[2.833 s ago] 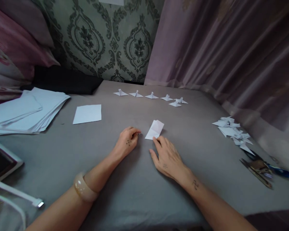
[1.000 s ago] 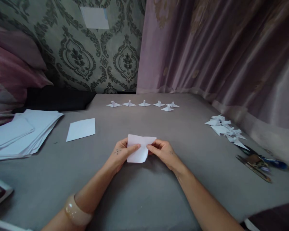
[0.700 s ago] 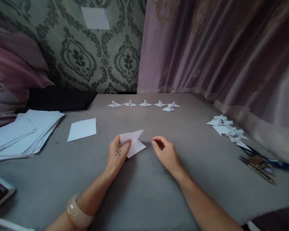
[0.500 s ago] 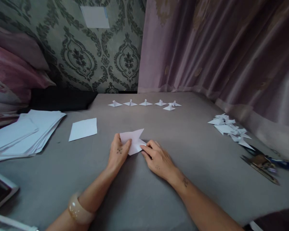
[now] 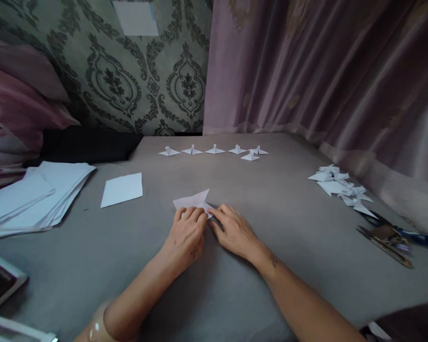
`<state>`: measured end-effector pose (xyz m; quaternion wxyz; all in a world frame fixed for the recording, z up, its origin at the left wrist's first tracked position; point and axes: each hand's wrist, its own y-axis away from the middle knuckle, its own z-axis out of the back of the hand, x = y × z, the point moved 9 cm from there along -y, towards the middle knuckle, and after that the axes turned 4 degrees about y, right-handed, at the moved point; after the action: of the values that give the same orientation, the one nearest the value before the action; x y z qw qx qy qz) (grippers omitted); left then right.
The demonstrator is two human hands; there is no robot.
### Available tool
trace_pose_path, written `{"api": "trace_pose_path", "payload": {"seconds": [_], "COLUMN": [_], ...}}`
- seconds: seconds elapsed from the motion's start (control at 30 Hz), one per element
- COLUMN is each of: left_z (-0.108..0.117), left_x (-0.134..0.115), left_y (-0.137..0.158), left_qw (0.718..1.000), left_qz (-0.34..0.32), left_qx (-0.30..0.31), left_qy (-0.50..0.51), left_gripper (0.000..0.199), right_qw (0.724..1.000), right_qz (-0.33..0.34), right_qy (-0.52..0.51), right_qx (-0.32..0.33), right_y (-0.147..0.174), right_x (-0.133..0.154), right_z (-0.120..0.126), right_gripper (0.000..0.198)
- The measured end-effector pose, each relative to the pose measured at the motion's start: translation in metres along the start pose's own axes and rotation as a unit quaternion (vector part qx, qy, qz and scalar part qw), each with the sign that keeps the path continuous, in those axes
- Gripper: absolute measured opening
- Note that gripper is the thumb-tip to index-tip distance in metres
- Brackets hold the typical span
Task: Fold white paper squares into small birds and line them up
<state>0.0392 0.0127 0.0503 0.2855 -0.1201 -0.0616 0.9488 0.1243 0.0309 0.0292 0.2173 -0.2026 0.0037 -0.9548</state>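
Observation:
A white sheet of folded paper with pointed flaps lies in front of me at the middle of the grey table. My left hand rests over its near edge, palm down, fingers curled and pressed onto the paper. From the right, my right hand pinches the paper's right corner between thumb and fingers. The near part of the folded paper is hidden under the left fingers. A bracelet sits on my left forearm.
Several small folded paper figures stand in a row at the back. A square paper and a stack of white sheets lie left. At right are a pile of folded papers, scissors and a blue-handled tool.
My left hand has turned from gripping the paper's left side, thumb on top, to palm down over its near edge. The right hand stays at the right corner. The view has shifted slightly.

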Motion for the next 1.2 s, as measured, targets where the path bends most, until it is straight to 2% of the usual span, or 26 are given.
{"api": "trace_pose_path", "payload": {"seconds": [0.13,0.3,0.4,0.53,0.63,0.77,0.9,1.03,1.2], "left_z": [-0.005,-0.007,-0.008,0.003,0.008,0.003,0.000,-0.002,0.010], "left_x": [0.006,0.008,0.010,0.012,0.013,0.010,0.000,-0.001,0.000], "left_y": [0.001,-0.004,-0.007,-0.006,-0.003,-0.002,-0.004,-0.002,0.001], "left_qw": [0.999,0.997,0.998,0.999,0.999,0.997,0.993,0.992,0.994], "left_qz": [-0.009,-0.018,-0.027,-0.041,-0.037,-0.018,-0.028,-0.024,-0.002], "left_qx": [0.023,0.004,-0.011,-0.021,-0.006,0.034,0.042,0.085,0.061], "left_qy": [-0.028,-0.071,-0.063,-0.016,-0.003,-0.064,-0.108,-0.093,-0.087], "left_gripper": [0.043,0.027,0.022,0.024,0.024,0.016,0.017,0.020,0.021], "right_qw": [1.000,1.000,0.999,0.999,0.999,0.999,0.999,1.000,0.999], "right_qz": [-0.004,-0.002,0.002,0.007,0.011,-0.002,-0.011,-0.006,-0.006], "right_qy": [0.017,0.031,0.044,0.051,0.046,0.044,0.029,0.021,0.018], "right_qx": [0.000,-0.004,-0.012,-0.014,-0.008,-0.013,-0.017,-0.021,-0.029], "right_y": [-0.001,-0.002,-0.002,0.002,0.006,0.007,0.004,0.004,0.005], "right_x": [-0.001,0.001,0.003,0.007,0.010,0.009,0.006,0.006,0.006], "right_z": [-0.001,-0.001,0.001,0.004,0.003,0.001,0.000,0.001,0.001], "right_gripper": [0.036,0.035,0.035,0.031,0.029,0.027,0.027,0.028,0.028]}}
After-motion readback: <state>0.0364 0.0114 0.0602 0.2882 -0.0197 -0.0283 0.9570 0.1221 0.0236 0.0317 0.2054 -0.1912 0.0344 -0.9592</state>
